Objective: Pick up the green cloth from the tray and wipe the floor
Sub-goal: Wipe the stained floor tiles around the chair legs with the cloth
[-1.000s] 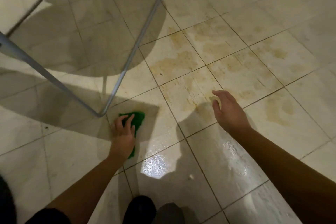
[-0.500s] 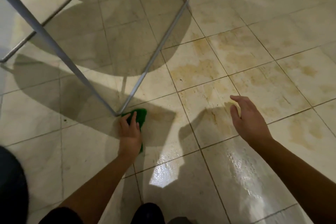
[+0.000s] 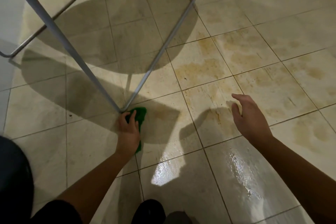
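One hand (left) on green cloth

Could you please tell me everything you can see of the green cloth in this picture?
The green cloth is bright green, soft-looking and crumpled, lying flat against the tiled floor. Most of it is hidden under the left hand, which presses down on it with fingers spread; green shows ahead of the fingers and in a thin strip along the hand's right edge down toward the wrist. Its far end sits right at the bent corner of the grey metal frame; whether they touch is unclear.
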A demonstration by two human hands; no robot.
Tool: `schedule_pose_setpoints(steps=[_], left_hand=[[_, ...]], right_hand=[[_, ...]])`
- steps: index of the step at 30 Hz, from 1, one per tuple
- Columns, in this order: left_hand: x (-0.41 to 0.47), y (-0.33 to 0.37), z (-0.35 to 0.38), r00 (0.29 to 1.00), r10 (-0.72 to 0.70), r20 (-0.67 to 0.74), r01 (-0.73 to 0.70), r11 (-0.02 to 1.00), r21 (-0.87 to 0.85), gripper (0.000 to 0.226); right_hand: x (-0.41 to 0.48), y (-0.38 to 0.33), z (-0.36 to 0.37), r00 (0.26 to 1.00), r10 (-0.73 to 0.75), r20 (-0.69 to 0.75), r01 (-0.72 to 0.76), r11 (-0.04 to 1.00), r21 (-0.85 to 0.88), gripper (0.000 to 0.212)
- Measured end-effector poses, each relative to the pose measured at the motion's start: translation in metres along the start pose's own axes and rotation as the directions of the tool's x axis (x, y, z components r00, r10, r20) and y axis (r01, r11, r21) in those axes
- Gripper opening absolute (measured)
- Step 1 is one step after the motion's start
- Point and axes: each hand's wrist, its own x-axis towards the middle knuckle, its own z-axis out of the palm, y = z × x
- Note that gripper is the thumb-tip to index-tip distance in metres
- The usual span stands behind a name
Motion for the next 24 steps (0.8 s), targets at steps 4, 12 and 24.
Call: schedule_pose_setpoints(steps=[4, 12, 24], left_hand=[[0.002, 0.03, 0.014, 0.992, -0.124, 0.033, 0.124, 0.992, -0.004, 0.04], [-0.006, 0.037, 0.022, 0.993, 0.1, 0.057, -0.104, 0.992, 0.066, 0.038], [-0.004, 0.075, 0.028, 0.944, 0.146, 0.294, -0.152, 0.988, -0.005, 0.047]], right_hand=[[-0.006, 0.002, 0.0, 1.0, 0.02, -0.016, -0.02, 1.0, 0.021, 0.035], [-0.015, 0.006, -0.004, 0.998, 0.061, -0.024, -0.06, 0.997, 0.046, 0.035], [-0.008, 0.006, -0.002, 0.998, 0.064, -0.029, -0.063, 0.998, 0.029, 0.036]])
